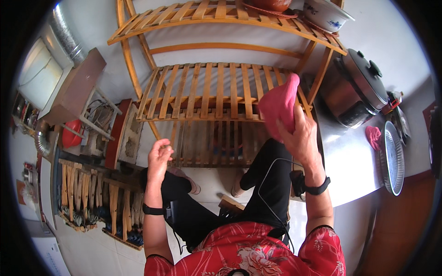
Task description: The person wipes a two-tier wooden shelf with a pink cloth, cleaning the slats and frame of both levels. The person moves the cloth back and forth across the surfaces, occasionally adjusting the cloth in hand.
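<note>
A pink cloth (280,107) is bunched in my right hand (299,138), its top corner sticking up past my fingers. The cloth hangs in front of the right end of the middle slatted shelf of a wooden rack (221,91). My left hand (159,158) is raised near the rack's left side with its fingers loosely curled and apart, and nothing shows in it. Below, the lower slatted shelf (203,145) stands in front of my knees. Dark bands circle both wrists.
At right, a steel counter (340,165) bears a large rice cooker (359,89), another pink cloth (373,137) and a round metal tray (392,158). A floral enamel basin (326,15) and a brown pot (271,4) sit on the top shelf. Wooden racks (100,200) stand at left.
</note>
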Available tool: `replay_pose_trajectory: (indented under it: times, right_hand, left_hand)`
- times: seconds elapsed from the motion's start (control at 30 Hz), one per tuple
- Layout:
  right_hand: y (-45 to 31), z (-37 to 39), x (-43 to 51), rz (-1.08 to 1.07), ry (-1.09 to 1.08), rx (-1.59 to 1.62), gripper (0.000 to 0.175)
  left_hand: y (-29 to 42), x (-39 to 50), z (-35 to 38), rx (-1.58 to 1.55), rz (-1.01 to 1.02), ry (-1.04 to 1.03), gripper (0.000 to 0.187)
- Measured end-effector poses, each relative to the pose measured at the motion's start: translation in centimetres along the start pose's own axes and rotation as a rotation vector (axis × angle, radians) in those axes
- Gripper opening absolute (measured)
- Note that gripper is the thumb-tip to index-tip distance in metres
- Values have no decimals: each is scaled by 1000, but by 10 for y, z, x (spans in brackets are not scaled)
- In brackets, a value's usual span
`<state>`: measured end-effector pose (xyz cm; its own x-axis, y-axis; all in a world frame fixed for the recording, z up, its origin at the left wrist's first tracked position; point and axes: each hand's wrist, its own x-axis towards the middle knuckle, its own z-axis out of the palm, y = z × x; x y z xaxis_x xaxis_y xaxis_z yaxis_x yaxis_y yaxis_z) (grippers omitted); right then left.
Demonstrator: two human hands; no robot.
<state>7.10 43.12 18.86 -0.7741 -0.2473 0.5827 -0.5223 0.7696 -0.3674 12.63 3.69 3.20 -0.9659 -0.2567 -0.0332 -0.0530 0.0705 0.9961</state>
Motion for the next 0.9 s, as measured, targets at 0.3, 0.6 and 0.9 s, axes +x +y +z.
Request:
replay_pose_trajectory:
  times: [0.3, 0.6, 0.9]
  right_hand:
    - [88, 66, -2, 176, -485, -302, 73]
    - [116, 94, -1, 257, -428, -469, 60]
    - [149, 105, -1, 152, -101, -223, 31]
  left_hand:
    - [11, 60, -25, 565, 171, 209, 56]
    - [33, 119, 3, 1232, 88, 63, 69]
    - [23, 132, 15, 1318, -37, 67, 59]
